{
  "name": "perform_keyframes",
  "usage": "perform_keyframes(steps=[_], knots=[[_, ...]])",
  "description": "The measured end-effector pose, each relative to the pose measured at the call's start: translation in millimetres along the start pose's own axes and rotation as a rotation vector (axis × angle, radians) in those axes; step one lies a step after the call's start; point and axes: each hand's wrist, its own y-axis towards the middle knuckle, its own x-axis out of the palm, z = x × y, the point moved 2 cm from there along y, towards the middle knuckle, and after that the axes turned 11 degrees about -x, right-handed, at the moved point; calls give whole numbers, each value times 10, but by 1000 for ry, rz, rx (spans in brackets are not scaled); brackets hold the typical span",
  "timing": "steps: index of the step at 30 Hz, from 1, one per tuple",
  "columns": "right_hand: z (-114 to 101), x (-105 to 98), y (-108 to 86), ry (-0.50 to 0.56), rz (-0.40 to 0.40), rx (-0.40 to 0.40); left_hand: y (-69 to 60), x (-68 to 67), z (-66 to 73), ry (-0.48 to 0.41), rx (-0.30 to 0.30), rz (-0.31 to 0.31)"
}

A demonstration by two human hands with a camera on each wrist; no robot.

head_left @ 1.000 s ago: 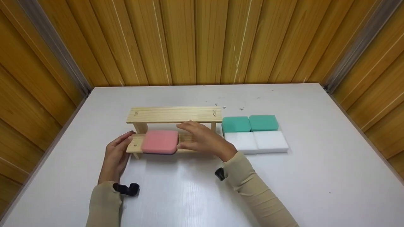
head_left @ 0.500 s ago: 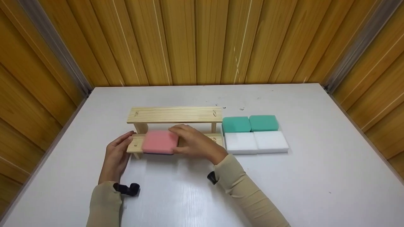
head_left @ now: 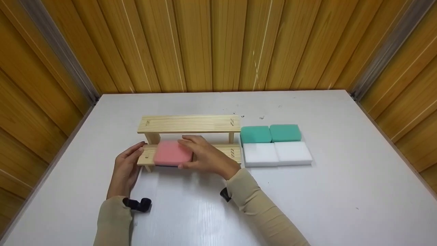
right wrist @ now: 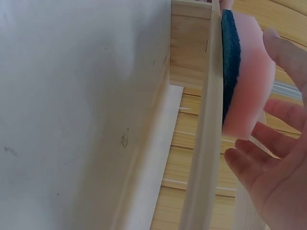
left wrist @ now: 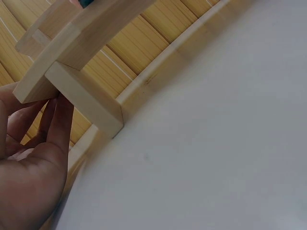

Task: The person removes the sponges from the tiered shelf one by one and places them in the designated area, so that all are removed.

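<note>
A two-tier wooden shelf (head_left: 191,123) stands on the white table. On its lower board lies a pink sponge (head_left: 172,153) with a dark green scouring layer (right wrist: 230,57) underneath, seen in the right wrist view. My right hand (head_left: 206,157) holds the sponge's right side, the thumb at its front edge and the fingers over its top. At the lower board's left end my left hand (head_left: 126,169) grips the wood; in the left wrist view its fingers (left wrist: 60,122) reach under the board beside a leg (left wrist: 88,100).
Two green sponges (head_left: 285,133) sit behind two white sponges (head_left: 293,153), right of the shelf and close to its end. Wood-panelled walls (head_left: 218,44) enclose the table (head_left: 341,191) at the back and sides. Each wrist wears a black camera (head_left: 138,205).
My right hand has shifted left, from beside the pink sponge to over its right side. The left hand, shelf and other sponges look unmoved.
</note>
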Motion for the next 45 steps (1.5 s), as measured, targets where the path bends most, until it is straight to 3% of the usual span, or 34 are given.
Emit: perform_keyframes(steps=[11, 28, 45], knots=[[30, 62, 12, 9, -21, 40, 4, -4, 3, -23, 5, -17], [41, 83, 1, 0, 26, -8, -1, -4, 9, 38, -18, 21], [35, 65, -33, -13, 21, -3, 8, -11, 5, 34, 16, 14]])
